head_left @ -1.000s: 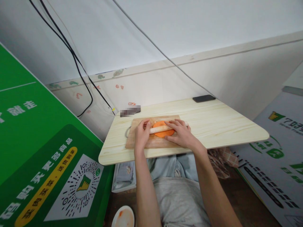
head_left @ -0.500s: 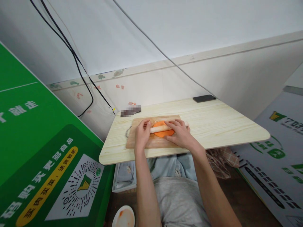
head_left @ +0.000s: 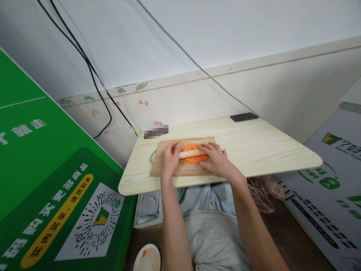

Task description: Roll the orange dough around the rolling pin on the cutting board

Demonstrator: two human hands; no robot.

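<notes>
left hand (head_left: 170,156) curled on the rolling pin's (head_left: 187,154) left end, right hand (head_left: 216,159) spread over its right part; orange dough (head_left: 193,160) between them, just below mid-frame.
the dough is a flat round on a wooden board (head_left: 157,167); pin and right hand hide part of it. beyond, on the pale table (head_left: 282,150), lie a dark phone (head_left: 244,117) right of centre and a pixelated object (head_left: 156,132) left of centre; a stained white dish (head_left: 147,259) sits bottom left of centre.

Single head-worn camera, facing forward and down along wearer's forearms (head_left: 176,222); left hand (head_left: 170,158) and right hand (head_left: 216,160) near frame centre, table (head_left: 270,146) fairly close, wall (head_left: 239,34) filling the top, grey clothing (head_left: 216,237) at bottom edge.
</notes>
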